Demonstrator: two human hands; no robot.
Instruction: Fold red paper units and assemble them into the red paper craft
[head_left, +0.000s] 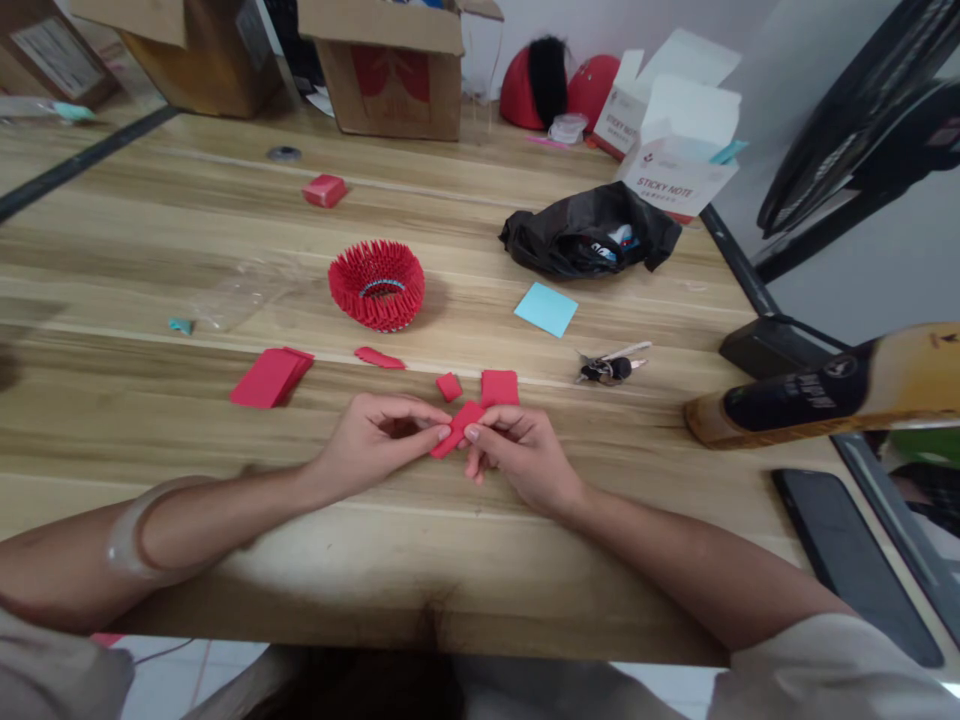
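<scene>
A small folded piece of red paper (459,428) is pinched between both hands above the table's near part. My left hand (382,435) grips its left end between thumb and fingers. On its right end, my right hand (521,450) does the same. Just beyond the fingers lie a small red paper piece (448,387) and a red paper square (499,387). A narrow red strip of folded paper (379,358) rests further left, near a fanned stack of red paper (271,378). Behind them stands a round red bowl of interlocked folded paper (377,287), with a light blue ring inside.
A light blue paper (546,309), keys (609,368) and a black plastic bag (589,232) lie to the right. A tall bottle (817,390) and a phone (855,560) are at the right edge. Cardboard boxes (390,75) and sticky note boxes (675,180) stand at the back.
</scene>
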